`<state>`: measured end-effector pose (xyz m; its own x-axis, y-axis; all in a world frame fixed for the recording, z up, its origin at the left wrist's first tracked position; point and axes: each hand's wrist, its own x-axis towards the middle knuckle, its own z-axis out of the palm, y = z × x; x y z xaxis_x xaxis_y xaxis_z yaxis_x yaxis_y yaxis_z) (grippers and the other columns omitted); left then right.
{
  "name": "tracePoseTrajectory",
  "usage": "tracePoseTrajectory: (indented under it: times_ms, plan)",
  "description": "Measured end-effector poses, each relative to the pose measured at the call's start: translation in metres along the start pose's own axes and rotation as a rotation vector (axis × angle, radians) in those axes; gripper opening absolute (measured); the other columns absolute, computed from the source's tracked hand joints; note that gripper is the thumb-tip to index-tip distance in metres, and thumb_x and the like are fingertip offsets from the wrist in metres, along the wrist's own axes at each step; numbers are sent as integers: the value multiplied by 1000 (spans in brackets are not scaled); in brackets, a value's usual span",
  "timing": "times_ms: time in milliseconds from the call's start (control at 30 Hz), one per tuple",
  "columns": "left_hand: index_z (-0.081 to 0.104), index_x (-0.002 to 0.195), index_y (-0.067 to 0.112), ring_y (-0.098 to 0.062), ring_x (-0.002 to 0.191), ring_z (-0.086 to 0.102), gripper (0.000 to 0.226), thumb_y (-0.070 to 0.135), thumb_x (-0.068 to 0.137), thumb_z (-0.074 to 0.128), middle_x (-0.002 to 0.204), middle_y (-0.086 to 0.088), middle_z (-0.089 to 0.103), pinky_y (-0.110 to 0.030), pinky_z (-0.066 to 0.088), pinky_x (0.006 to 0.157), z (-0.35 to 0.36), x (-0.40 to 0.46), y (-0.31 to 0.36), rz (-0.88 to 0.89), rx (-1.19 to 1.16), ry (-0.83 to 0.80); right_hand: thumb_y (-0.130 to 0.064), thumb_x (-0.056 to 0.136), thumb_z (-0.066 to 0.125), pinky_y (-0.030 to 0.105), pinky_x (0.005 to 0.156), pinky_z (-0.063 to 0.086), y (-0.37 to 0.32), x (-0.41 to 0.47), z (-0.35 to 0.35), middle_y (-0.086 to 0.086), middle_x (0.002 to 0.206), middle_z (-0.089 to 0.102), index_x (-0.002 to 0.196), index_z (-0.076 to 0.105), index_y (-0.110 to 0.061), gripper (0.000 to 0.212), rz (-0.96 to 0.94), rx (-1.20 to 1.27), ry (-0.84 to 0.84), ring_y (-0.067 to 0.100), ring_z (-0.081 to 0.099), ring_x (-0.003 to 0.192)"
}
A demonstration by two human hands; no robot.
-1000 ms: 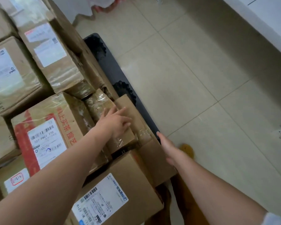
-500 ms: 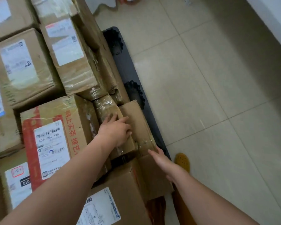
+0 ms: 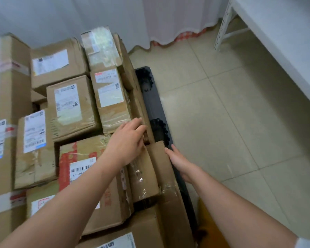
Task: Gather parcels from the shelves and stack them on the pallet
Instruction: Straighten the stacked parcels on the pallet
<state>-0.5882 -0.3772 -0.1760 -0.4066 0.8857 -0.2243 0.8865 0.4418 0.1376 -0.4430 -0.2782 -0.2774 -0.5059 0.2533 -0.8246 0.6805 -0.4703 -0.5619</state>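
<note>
A small brown cardboard parcel wrapped in clear tape (image 3: 143, 178) is wedged among stacked brown boxes (image 3: 73, 108) on the black plastic pallet (image 3: 156, 104). The left hand (image 3: 127, 142) is laid on it with fingers relaxed, released; the right hand (image 3: 182, 161) is pressed flat, released, against the tall brown box (image 3: 168, 185) beside it.

Matt brown cardboard parcels (image 3: 73, 108) w/ glossy clear tape, paper labels; black plastic pallet (image 3: 157, 108).

Single head cam, wide-angle, worn on the person, looking fwd and steeply down, close above stacked parcels (image 3: 73, 108) on black pallet (image 3: 156, 108), both forearms entering from bottom edge, tiled floor (image 3: 222, 122) at right, curtain (image 3: 115, 17) at top, no 2nd view to share.
</note>
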Motion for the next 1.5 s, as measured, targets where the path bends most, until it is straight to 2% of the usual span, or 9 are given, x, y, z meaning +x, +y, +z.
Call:
tracePoseTrajectory:
  times_ms: [167,367,500,733,867,1000,1100,1333,1500]
  plan:
    - [37,148,20,-24,151,11,49,28,100,44,163,-5,16,-52,7,122,-26,46,-49,-340,-23,249,-51,104,30,47,121,17,-63,30,18,-4,164,13,156,8,-37,59,-101,30,-65,23,18,149]
    - [6,152,49,-43,146,-17,59,62,98,23,164,4,-13,-69,-10,111,-19,84,-116,-869,-78,81,-60,101,23,44,119,11,-134,91,52,-11,164,7,155,3,-40,61,-186,55,-201,18,9,151]
    - [3,150,54,-44,146,-19,58,65,96,20,162,6,-20,-70,-10,110,-11,83,-122,-894,-83,92,-72,94,24,45,122,11,-149,107,79,-12,163,11,154,4,-45,69,-144,85,-289,16,12,150]
    - [0,150,54,-42,146,-19,57,59,99,23,162,6,-23,-70,-8,110,-10,84,-123,-919,-76,114,-65,97,13,39,123,7,-152,107,91,-6,164,12,156,4,-38,66,-110,-23,-272,16,12,150]
    - [14,151,49,-41,148,-13,55,57,98,28,164,-4,-12,-69,-5,111,-14,85,-121,-932,-91,208,-61,100,14,40,120,6,-162,108,74,-8,164,8,156,1,-39,61,-99,-122,-329,16,8,151]
    - [24,151,38,-41,149,-3,53,48,100,35,162,-10,2,-64,0,115,-32,112,-136,-899,-97,367,-50,104,22,30,113,15,-194,122,53,-7,163,15,156,9,-30,57,-185,39,-180,14,16,148]
    - [19,152,32,-43,148,-3,56,45,99,33,162,-12,4,-62,-1,116,-50,148,-160,-917,-65,405,-56,102,17,36,116,13,-234,146,45,-8,163,11,156,3,-33,61,-268,80,-97,15,13,149]
    - [-2,154,46,-47,146,-15,65,67,95,14,164,-6,-13,-65,-11,113,-65,200,-216,-1116,-123,105,-75,92,17,53,120,8,-300,213,59,-8,165,4,155,0,-42,73,-278,41,-131,22,7,151]
    - [-7,149,54,-48,146,-11,76,84,84,18,164,-2,-13,-70,-6,110,-72,197,-227,-1121,-168,58,-78,89,25,59,119,9,-297,223,84,-7,165,2,153,-9,-45,79,-246,-2,-165,26,8,151]
